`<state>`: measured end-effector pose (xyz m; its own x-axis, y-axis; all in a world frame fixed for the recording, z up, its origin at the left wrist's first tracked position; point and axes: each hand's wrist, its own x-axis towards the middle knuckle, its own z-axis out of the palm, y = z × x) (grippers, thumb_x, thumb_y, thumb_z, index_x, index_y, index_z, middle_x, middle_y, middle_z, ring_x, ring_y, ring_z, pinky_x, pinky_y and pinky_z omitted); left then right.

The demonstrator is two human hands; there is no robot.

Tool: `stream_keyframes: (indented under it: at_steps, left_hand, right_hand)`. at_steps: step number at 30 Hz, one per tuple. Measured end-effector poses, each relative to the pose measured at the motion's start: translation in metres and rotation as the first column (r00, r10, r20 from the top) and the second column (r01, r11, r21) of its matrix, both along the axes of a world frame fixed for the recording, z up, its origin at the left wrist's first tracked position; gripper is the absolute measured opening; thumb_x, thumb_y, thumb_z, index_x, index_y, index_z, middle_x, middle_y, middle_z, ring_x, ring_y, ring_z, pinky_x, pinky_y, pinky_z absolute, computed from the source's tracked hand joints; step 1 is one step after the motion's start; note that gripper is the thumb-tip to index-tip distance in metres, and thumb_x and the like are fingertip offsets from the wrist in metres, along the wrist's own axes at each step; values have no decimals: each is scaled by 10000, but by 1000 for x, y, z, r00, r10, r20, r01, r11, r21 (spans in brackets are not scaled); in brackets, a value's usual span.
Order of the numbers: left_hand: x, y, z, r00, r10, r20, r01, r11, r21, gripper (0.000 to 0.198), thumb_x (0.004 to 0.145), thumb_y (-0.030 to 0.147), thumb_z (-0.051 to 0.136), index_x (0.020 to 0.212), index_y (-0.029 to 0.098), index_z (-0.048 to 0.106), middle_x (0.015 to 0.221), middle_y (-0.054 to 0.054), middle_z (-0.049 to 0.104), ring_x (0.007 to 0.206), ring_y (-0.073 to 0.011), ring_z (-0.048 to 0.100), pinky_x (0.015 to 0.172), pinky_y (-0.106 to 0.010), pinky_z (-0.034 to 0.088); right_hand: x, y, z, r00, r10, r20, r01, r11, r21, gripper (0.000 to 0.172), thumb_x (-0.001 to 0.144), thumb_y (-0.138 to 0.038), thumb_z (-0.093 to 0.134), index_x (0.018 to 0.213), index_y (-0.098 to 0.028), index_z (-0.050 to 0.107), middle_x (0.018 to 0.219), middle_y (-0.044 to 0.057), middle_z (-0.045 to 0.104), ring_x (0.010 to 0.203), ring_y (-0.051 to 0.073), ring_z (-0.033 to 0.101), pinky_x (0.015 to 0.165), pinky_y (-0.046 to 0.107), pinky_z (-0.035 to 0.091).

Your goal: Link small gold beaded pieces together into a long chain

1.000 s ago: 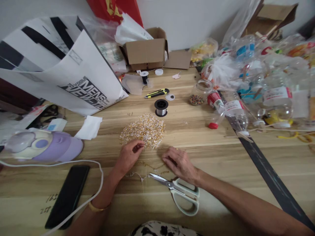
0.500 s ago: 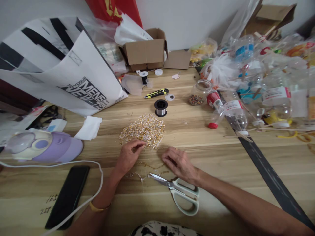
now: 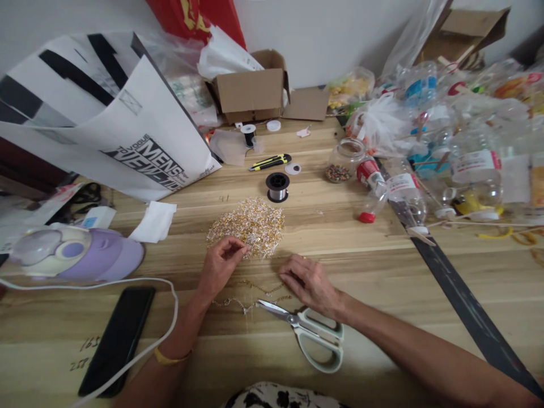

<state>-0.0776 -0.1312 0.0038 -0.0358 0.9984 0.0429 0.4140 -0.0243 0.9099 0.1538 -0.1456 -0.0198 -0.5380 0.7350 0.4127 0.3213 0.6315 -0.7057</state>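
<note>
A heap of small gold and silver beads (image 3: 250, 224) lies in the middle of the wooden table. My left hand (image 3: 221, 263) is at its near left edge, thumb and forefinger pinched; whatever is between them is too small to name. My right hand (image 3: 309, 283) rests on the table right of two beaded chains, fingers curled together by the end of the gold chain (image 3: 255, 284). Its fingertips are partly hidden, so what they hold cannot be made out. Nearer to me lies the silver chain (image 3: 238, 305). White-handled scissors (image 3: 300, 326) lie slightly apart below my right hand.
Behind the beads stand a wire spool (image 3: 277, 187) and a yellow-black utility knife (image 3: 270, 162). To the left are a phone (image 3: 117, 340), a white cable, a purple device (image 3: 80, 253) and a large paper bag (image 3: 153, 136). Plastic bottles and a bead jar (image 3: 342, 161) crowd the right.
My left hand has shifted slightly left and up, its fingertips drawing a little back from the bead heap. My right hand, the chains and the scissors stay in place.
</note>
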Motion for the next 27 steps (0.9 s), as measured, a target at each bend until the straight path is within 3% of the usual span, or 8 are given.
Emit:
stream_keyframes:
  at_steps: [6, 10, 21, 27]
  left_hand:
    - [0, 0, 0, 999, -22, -39, 21, 1000, -15, 182, 788, 340, 643, 763, 165, 687, 786, -35, 711, 762, -171, 647, 730, -276, 503]
    - [-3, 1, -2, 997, 7, -82, -3, 999, 46, 189, 797, 340, 624, 766, 164, 687, 834, -40, 706, 803, -172, 638, 732, -266, 500]
    - [-6, 4, -9, 986, 88, -142, -83, 996, 42, 145, 756, 298, 638, 751, 156, 668, 733, -24, 696, 673, -153, 633, 654, -259, 510]
    - [-8, 3, -6, 917, 210, -338, -133, 962, 237, 227, 777, 219, 612, 1000, 183, 632, 771, -7, 657, 663, -133, 595, 654, -250, 490]
  right_hand:
    - [0, 0, 1, 1000, 1, 9, -1, 1000, -10, 123, 932, -178, 452, 866, -180, 556, 776, 49, 597, 707, 156, 544, 632, 271, 443]
    - [0, 0, 0, 1000, -6, 15, 6, 1000, -11, 118, 926, -177, 458, 867, -180, 560, 770, 47, 591, 701, 155, 544, 631, 271, 441]
    - [0, 0, 0, 1000, -11, 8, 11, 1000, -18, 114, 929, -185, 461, 868, -182, 557, 778, 50, 593, 696, 158, 551, 626, 278, 453]
    - [0, 0, 1, 1000, -10, -6, 9, 1000, -28, 102, 922, -171, 471, 869, -180, 558, 781, 54, 599, 704, 156, 553, 631, 272, 456]
